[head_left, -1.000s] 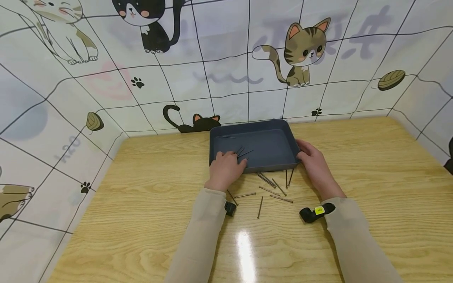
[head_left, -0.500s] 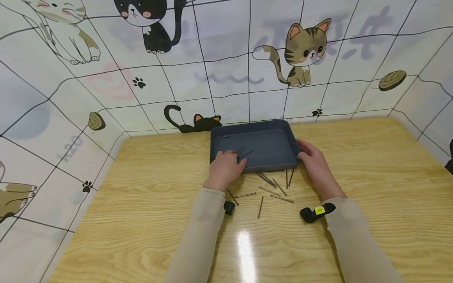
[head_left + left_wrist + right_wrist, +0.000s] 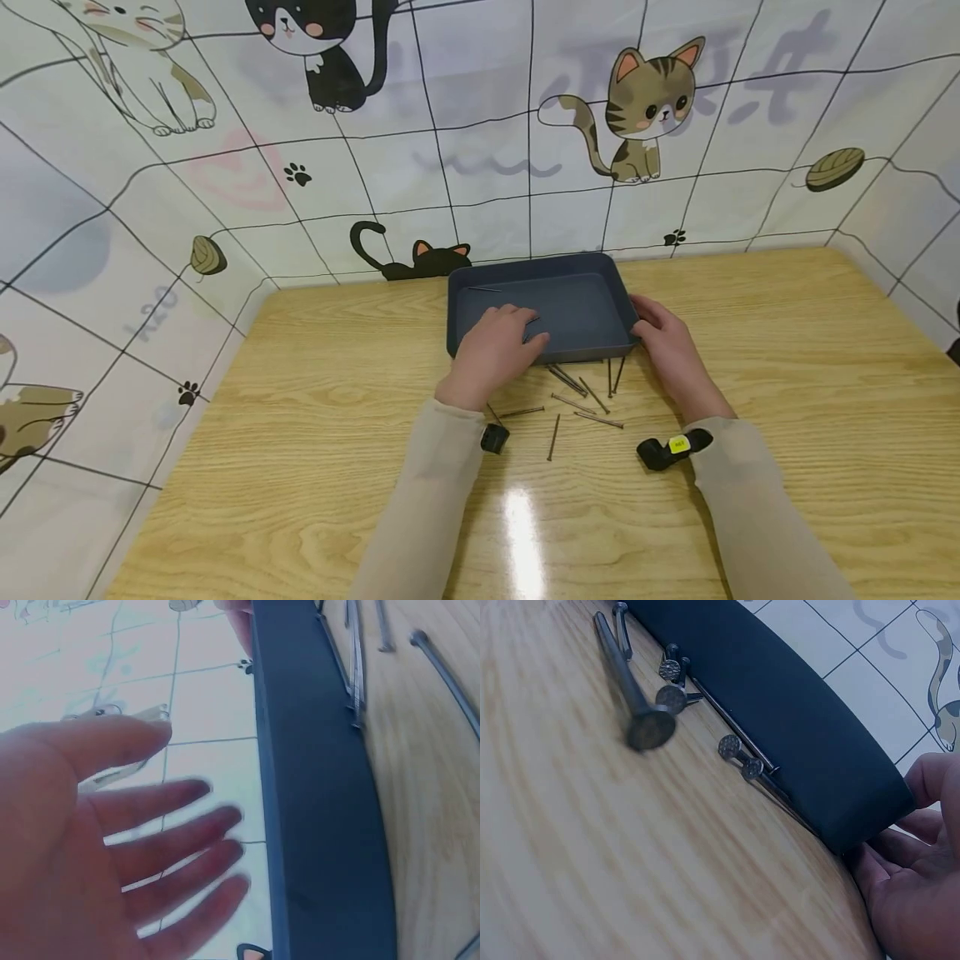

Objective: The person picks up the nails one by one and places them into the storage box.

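Observation:
A dark blue-grey rectangular tray (image 3: 588, 304) stands on the table against the back wall. Over its front left part reaches my left hand (image 3: 489, 357); in the left wrist view that hand (image 3: 112, 840) has its fingers spread and extended above the tray wall (image 3: 322, 795), with nothing between thumb and fingers. Short pieces of nails show beside the fingertips in the head view, the rest hidden by the hand. One nail (image 3: 484, 289) lies farther back in the tray. My right hand (image 3: 670, 350) grips the tray's front right corner, thumb at the front, fingers round the side.
Several loose nails (image 3: 554, 437) lie scattered on the wooden table (image 3: 300, 433) in front of the tray, some right along its front wall. A cat-patterned sheet (image 3: 487, 167) rises behind the table and on both sides.
My left hand has moved right and a little farther over the tray, now covering the nails that showed beside its fingers. My right hand stays at the tray's corner.

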Demonstrator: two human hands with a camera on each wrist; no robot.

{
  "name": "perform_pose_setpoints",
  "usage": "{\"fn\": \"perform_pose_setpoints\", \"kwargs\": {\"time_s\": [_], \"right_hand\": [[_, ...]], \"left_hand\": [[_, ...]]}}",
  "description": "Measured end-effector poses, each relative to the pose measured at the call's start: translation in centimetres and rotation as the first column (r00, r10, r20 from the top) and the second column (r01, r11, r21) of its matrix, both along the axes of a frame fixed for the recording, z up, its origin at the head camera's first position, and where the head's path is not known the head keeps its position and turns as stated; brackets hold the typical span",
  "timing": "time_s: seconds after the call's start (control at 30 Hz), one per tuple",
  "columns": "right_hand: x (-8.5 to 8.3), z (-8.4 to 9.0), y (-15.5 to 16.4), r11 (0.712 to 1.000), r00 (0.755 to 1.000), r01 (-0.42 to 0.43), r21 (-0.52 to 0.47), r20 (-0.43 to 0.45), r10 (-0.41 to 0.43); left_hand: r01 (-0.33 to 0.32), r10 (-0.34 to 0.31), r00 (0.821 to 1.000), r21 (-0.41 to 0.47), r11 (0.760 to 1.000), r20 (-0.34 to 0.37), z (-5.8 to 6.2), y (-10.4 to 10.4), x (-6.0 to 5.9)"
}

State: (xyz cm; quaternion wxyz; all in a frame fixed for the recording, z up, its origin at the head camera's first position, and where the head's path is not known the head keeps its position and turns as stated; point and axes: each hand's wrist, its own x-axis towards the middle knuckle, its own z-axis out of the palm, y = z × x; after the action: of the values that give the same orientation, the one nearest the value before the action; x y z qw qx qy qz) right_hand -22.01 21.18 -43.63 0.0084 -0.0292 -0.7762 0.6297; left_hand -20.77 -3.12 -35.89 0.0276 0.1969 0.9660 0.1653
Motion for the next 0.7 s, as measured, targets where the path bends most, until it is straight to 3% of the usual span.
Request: {"fn": "perform_pose_setpoints", "kwargs": {"time_s": [0.17,0.37,0.57,0.7], "right_hand": [[0.0,0.1,0.0,1.000,1.000,0.002,0.011,0.002,-0.002],[0.0,0.2,0.1,1.000,1.000,0.000,0.009,-0.002,0.000],[0.0,0.1,0.1,1.000,1.000,0.000,0.002,0.002,0.000],[0.0,0.0,0.1,1.000,1.000,0.003,0.010,0.006,-0.003]], "left_hand": [[0.122,-0.124,0.992,0.051,0.991,0.020,0.3,0.7,0.3],[0.223,-0.224,0.971,0.016,0.975,0.085,0.3,1.3,0.8],[0.262,-0.236,0.939,-0.077,0.962,0.251,0.0,1.8,1.4],[0.256,-0.212,0.937,-0.134,0.957,0.279,-0.4,2.1,1.6]]}}
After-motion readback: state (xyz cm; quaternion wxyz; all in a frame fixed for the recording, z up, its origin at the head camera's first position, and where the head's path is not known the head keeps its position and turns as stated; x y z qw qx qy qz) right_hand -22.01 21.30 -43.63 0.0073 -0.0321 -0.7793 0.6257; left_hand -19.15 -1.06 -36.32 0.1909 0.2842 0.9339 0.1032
